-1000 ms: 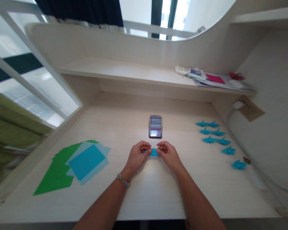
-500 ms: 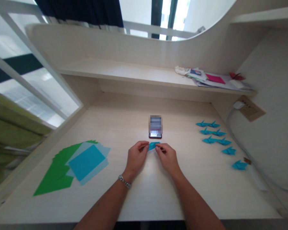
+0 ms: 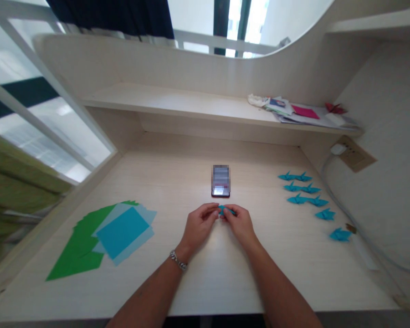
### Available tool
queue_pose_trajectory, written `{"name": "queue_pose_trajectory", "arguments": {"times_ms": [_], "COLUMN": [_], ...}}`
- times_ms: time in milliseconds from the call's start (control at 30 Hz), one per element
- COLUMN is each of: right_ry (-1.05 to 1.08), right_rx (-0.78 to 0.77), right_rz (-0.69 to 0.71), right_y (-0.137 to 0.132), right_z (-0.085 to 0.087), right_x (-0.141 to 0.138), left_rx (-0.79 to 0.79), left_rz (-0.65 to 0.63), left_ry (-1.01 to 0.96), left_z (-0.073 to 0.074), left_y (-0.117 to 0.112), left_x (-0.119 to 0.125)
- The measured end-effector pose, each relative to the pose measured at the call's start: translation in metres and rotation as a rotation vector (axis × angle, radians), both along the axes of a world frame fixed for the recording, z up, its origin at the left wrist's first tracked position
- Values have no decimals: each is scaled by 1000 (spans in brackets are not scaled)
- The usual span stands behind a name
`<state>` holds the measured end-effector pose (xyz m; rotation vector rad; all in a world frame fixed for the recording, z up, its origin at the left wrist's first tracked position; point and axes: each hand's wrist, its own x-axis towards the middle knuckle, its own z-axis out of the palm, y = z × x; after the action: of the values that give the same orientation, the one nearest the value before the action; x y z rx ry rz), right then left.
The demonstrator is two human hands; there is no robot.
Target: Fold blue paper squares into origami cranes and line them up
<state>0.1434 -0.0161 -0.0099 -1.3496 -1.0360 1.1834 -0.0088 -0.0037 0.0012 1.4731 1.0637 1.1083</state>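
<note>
Between my fingertips is a small folded piece of blue paper (image 3: 222,207), mostly covered by the fingers. My left hand (image 3: 202,222) pinches its left side, with a chain bracelet at the wrist. My right hand (image 3: 238,222) grips the right side between thumb and forefinger. Both hands are close together over the desk (image 3: 222,269), just in front of a phone (image 3: 221,181) lying face up with its screen lit. To the right, several blue origami cranes (image 3: 307,200) stand in short rows. A stack of blue paper sheets (image 3: 123,232) lies to the left.
Green paper sheets (image 3: 78,248) are fanned out under the blue ones. Along the right wall a white cable (image 3: 341,207) runs from a wall socket (image 3: 353,154). Papers and a pink sheet (image 3: 305,112) rest on the raised shelf (image 3: 177,102) at the back.
My left hand has shifted slightly right, closer to my right hand. The fingers now cover more of the folded blue paper, which showed as a longer strip before.
</note>
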Motion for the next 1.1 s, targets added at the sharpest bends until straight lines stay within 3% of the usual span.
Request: {"name": "queue_pose_trajectory", "arguments": {"times_ms": [100,167,367,667,867,1100], "right_ry": [32,45,62,-78,-24,82], "right_rx": [-61,-73,-74,48,24,-4], "right_rz": [-3,1,54,107,170,148], "right_y": [1,1,-1,-2,-2,-4], "right_z": [-1,0,4,4,7,11], "right_x": [1,2,1,8,10,7], "left_rx": [33,58,-34,-100,-158,-181], "left_rz": [184,218,-43,-117,-142,-108], "left_ry": [114,163,45,59,14,-36], "left_z": [0,0,-1,-1,2,4], "left_y": [5,8,8,7,6,6], "left_x": [-6,-9,-5,-7,-6,-5]}}
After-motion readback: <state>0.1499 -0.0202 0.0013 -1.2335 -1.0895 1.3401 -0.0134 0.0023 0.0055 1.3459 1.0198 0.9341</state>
